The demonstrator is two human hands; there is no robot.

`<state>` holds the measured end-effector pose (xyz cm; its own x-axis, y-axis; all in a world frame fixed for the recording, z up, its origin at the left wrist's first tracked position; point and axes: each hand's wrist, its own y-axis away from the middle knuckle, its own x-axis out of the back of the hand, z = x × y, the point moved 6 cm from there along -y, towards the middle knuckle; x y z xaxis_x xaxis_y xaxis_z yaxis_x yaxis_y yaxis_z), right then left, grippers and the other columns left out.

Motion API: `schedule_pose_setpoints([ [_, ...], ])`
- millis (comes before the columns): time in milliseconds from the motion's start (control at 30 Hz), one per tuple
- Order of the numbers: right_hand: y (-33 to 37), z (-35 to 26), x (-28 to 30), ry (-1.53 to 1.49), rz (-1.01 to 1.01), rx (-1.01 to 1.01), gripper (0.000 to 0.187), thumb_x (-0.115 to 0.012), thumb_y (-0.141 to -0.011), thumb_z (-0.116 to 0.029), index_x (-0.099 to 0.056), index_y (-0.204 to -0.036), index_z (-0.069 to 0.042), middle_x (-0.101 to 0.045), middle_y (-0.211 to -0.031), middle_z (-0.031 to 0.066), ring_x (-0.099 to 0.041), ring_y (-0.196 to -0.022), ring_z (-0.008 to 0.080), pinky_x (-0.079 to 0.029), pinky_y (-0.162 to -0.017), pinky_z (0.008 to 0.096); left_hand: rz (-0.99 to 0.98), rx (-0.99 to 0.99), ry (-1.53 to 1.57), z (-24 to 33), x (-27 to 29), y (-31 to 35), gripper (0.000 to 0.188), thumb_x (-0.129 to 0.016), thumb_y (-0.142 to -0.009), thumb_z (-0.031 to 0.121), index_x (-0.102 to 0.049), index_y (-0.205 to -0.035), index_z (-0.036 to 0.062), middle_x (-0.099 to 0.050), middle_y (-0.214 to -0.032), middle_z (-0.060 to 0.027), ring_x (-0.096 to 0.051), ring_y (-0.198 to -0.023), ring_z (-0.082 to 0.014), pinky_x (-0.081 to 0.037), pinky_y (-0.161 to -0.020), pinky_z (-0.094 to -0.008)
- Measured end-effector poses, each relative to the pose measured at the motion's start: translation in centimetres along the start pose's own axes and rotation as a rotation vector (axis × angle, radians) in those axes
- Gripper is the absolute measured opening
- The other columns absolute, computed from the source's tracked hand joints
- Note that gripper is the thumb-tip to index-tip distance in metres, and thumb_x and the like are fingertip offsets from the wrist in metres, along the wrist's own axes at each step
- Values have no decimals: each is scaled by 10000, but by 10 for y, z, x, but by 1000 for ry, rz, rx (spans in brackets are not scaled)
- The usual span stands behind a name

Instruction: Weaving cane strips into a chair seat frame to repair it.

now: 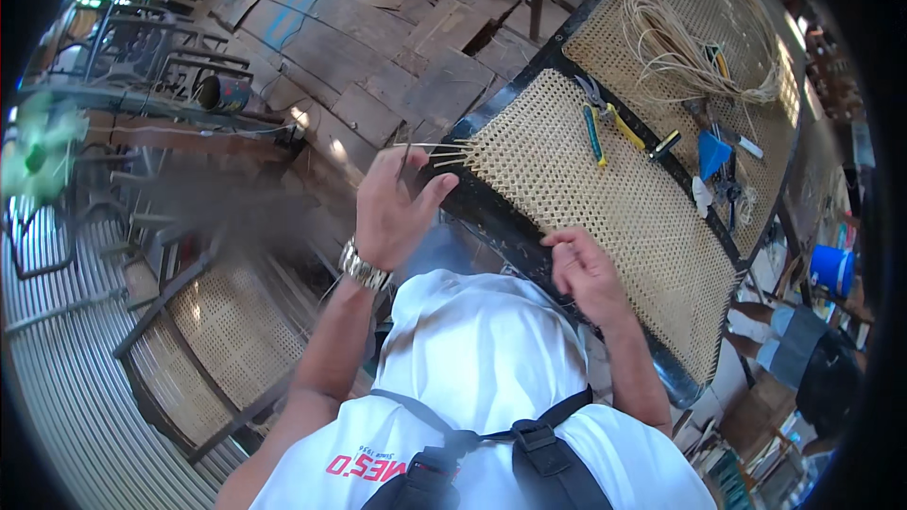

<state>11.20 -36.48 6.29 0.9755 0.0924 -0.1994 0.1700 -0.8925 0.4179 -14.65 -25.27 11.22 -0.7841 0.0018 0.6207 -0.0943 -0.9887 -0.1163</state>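
Note:
A woven cane panel (605, 198) in a dark frame (501, 212) lies before me, running from upper left to lower right. Loose cane strands (452, 153) stick out at its left corner. My left hand (389, 212), with a metal watch on the wrist, has its fingers curled at the strands' ends and its thumb held apart. Something thin and dark shows by those fingers, too small to name. My right hand (584, 269) is closed at the frame's near edge, thumb and forefinger together; what they pinch, if anything, is hidden.
On the cane rest yellow-handled pliers (619, 123), a hammer (665, 144), a blue scraper-like piece (712, 153) and a coil of cane (661, 47). A blue bucket (832, 270) and another person (803, 349) are at right. Chair frames (142, 57) stand left.

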Motion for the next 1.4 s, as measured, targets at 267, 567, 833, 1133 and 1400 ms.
schedule_pose_setpoints([
  [267,27,-4,53,68,636,-30,135,-595,-1009,-112,-657,-1098,-30,-608,-845,-7,-560,-705,66,-480,-644,210,-451,-115,-74,-58,-13,-64,200,-781,-843,158,-690,-957,20,-655,-892,-137,-657,-763,-255,-508,-664,-336],
  [567,238,-58,120,687,1569,-230,187,-655,-971,-169,-710,-1120,-70,-642,-955,-11,-569,-816,72,-465,-720,212,-699,177,254,-90,4,-133,267,-746,-933,248,-668,-1021,8,-622,-682,27,-547,-651,-24,-447,-573,-225],
  [833,-20,-50,-68,4,798,-68,140,-707,-917,-141,-720,-1008,-35,-644,-793,-25,-563,-685,54,-457,-608,202,-1070,199,659,-9,-54,-101,332,-781,-901,230,-676,-1114,-1,-661,-832,11,-560,-742,-35,-478,-663,-222],
  [1133,-73,-27,-92,-283,512,74,81,-697,-946,-103,-686,-988,-34,-622,-780,-54,-496,-655,1,-382,-572,175,-992,292,714,-4,-71,-87,247,-790,-884,123,-682,-1079,16,-675,-831,14,-570,-724,-37,-460,-614,-208],
  [1400,-61,-30,-83,-143,506,65,105,-695,-935,-108,-704,-966,-8,-639,-787,-12,-533,-693,42,-430,-618,213,-958,472,746,-14,-75,-86,86,-688,-967,131,-648,-968,54,-742,-903,-80,-534,-606,-34,-387,-513,-195],
])
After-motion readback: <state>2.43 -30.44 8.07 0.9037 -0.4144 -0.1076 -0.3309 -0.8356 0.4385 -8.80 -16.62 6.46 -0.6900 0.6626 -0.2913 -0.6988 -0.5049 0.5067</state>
